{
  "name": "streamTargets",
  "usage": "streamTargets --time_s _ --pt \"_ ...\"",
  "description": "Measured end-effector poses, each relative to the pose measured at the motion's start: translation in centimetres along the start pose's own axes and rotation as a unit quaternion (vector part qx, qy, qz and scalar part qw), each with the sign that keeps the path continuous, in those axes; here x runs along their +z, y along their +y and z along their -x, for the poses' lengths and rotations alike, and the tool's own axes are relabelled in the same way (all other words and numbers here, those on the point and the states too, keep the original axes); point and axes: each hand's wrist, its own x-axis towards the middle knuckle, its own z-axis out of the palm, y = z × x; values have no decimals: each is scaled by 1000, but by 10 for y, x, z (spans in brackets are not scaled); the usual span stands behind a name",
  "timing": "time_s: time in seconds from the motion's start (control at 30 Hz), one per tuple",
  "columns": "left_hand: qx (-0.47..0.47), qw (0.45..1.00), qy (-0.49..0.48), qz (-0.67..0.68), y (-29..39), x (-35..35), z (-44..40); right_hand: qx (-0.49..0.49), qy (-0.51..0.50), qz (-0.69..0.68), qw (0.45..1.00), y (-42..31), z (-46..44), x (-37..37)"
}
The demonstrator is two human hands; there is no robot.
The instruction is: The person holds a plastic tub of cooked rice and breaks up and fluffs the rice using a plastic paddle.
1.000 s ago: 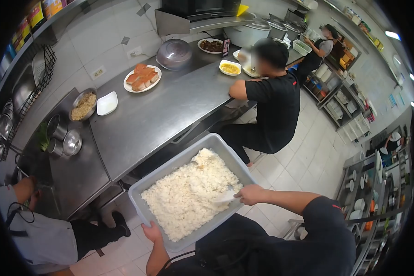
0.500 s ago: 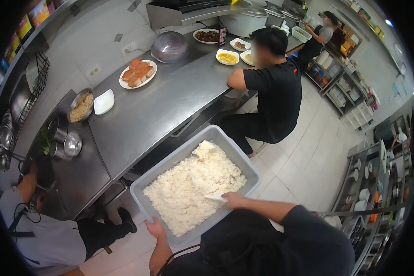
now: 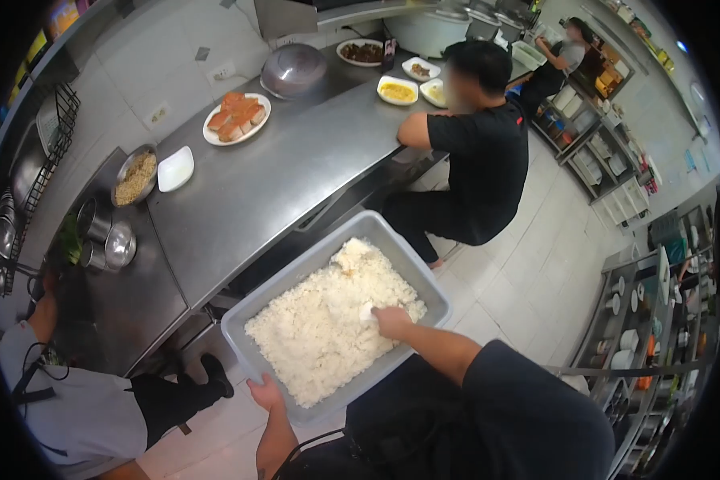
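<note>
A grey plastic tub (image 3: 244, 336) of cooked white rice (image 3: 320, 324) is in front of me, tilted in view. My left hand (image 3: 266, 394) grips the tub's near left rim, fingers partly hidden. Closed around a white rice paddle (image 3: 368, 313), my right hand (image 3: 394, 323) is over the right part of the rice. Only a small bit of the paddle shows; the rest is behind my fingers or in the rice.
A steel counter (image 3: 272, 192) runs beyond the tub, with a plate of meat blocks (image 3: 236, 118), a white dish (image 3: 175, 169) and a steel bowl of grain-like food (image 3: 136, 178). One person (image 3: 480, 152) sits at the counter; another (image 3: 80, 384) stands left. Shelving (image 3: 616, 344) is at right.
My right hand has moved forward and left over the rice with the paddle, which now shows less. My left hand stays at the tub's rim. The view has shifted slightly.
</note>
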Motion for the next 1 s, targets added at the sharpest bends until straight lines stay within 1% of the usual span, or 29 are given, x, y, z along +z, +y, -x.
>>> streamTargets --time_s 0.03,0.07,0.1,0.13,0.17,0.2,0.23,0.27,0.3,0.33,0.37,0.43,0.47,0.5,0.53,0.57,0.63,0.67,0.73,0.77,0.83,0.87,0.93,0.97,1.0 --pt "4 1000 2 9 10 1 0 11 24 -25 999 10 6 20" --pt "-14 1000 -11 -2 17 -5 3 20 44 -53 997 13 8 33" --pt "-33 999 -25 -18 18 -11 4 31 22 -74 997 5 18 31" --pt "-32 999 -28 -27 8 -10 0 33 15 -80 996 2 25 34" --pt "-16 999 -20 -25 0 -2 -6 11 16 -104 994 5 31 34" --pt "-4 1000 -14 -22 -13 6 -8 -10 15 -126 992 11 38 28" --pt "24 1000 4 -10 -18 10 -7 -3 -19 -149 989 20 47 14" --pt "46 999 22 -1 -25 13 -7 -11 -25 -142 990 31 56 -1" --pt "30 999 -12 16 -22 6 -6 -54 23 -143 988 56 54 5" --pt "13 998 -43 40 -10 -1 -4 -33 27 -151 988 68 61 -12" --pt "-2 998 -46 34 0 -6 0 -14 36 -156 987 76 66 -32" --pt "-29 999 -43 14 17 -11 3 7 106 -155 982 109 36 -26" --pt "-37 998 -40 14 15 -10 4 2 99 -150 984 115 12 -24" --pt "-33 999 -38 6 14 -10 3 16 106 -185 977 115 -15 -24" --pt "-27 999 -35 -3 12 -10 0 29 111 -221 968 110 -39 -19" --pt "-29 999 -30 -7 10 -6 -2 24 107 -223 969 97 -62 -8" --pt "17 1000 6 -8 3 -1 -2 11 171 -150 974 66 -88 23" --pt "13 1000 -2 -17 -4 -4 1 19 161 -151 975 66 -81 35" --pt "-17 999 -28 -18 1 -2 -4 17 112 -129 985 58 -72 21" --pt "-22 999 -22 -8 5 -3 -5 35 65 -109 991 53 -49 19" --pt "-34 998 -40 -43 11 -9 -1 -5 56 -76 996 40 5 9" --pt "-40 998 -38 -37 10 -9 -2 -9 56 -68 996 42 10 -3" --pt "-19 997 -19 -74 8 -6 -3 -74 2 -46 996 65 20 -24" --pt "-21 997 -22 -70 11 -7 0 -161 60 -35 985 95 3 -30" --pt "-34 996 -29 -72 17 -11 1 -53 -16 -136 989 81 7 -73"
